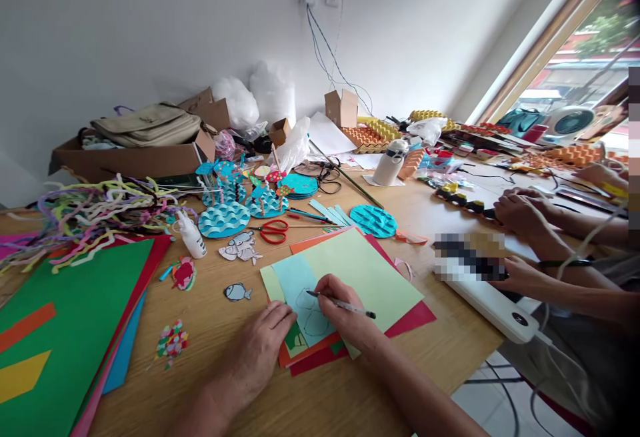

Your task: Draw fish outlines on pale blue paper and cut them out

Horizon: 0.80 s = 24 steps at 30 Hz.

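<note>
"Logging item one: light blue paper strip. Location?"

"Centre of the dial, twelve towards the wall. Lies over a pale green sheet, on stacked coloured paper, on the bench. Bears two rounded pen outlines, one above the other; subject cannot be told."

"Grip, each hand?"

"Right hand, between three and four o'clock: grasping a pen, tip at the upper outline. Left hand, between seven and eight: laid loosely at the stack's edge, grasping nothing that shows."

"Pieces done?"

"Grey-blue fish, one, cut out, just past nine. Pale fish cut-outs, grouped, between ten and eleven. Red cut-out, decorated, one, between nine and ten. Multicoloured fish, dotted, one, between eight and nine."

"Stage of item one?"

"Early, by my judgement. Main contours down; inner detail, none that can be made out. Strip appears uncut around the lines."

"Outstanding?"

"Judging by the neighbouring pieces: inner markings, cutting round, perhaps decoration. Red scissors, eleven o'clock, unheld. White glue bottle, ten o'clock, standing, unheld."
</note>
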### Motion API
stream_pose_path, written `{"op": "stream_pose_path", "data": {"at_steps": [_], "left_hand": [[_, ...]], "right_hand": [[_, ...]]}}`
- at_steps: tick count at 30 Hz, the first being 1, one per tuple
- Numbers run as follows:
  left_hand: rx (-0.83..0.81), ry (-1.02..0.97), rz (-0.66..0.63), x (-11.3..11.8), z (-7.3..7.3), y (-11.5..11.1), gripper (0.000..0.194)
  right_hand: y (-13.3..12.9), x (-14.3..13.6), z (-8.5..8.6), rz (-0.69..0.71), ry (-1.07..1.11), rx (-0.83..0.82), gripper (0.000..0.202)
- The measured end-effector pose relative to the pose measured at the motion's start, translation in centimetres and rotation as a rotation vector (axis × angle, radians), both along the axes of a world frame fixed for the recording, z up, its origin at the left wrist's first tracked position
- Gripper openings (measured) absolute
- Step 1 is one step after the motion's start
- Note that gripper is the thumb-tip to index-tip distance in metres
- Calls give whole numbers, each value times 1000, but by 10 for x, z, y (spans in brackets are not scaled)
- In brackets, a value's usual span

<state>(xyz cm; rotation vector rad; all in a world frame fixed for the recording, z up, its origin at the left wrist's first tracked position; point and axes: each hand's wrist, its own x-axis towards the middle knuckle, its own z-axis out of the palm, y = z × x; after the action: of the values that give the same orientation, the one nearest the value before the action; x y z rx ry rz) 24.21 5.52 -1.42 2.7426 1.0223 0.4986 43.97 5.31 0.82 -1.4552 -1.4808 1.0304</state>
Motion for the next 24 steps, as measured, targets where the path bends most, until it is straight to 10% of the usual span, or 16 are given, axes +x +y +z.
{"op": "stream_pose_path", "data": {"at_steps": [7, 24], "left_hand": [[98, 44, 28, 3, -20, -4, 44], [66, 87, 81, 14, -9, -11, 35]], "right_hand": [[0, 1, -17, 39, -77, 140, 7], [-3, -3, -16, 128, -256, 227, 11]]}}
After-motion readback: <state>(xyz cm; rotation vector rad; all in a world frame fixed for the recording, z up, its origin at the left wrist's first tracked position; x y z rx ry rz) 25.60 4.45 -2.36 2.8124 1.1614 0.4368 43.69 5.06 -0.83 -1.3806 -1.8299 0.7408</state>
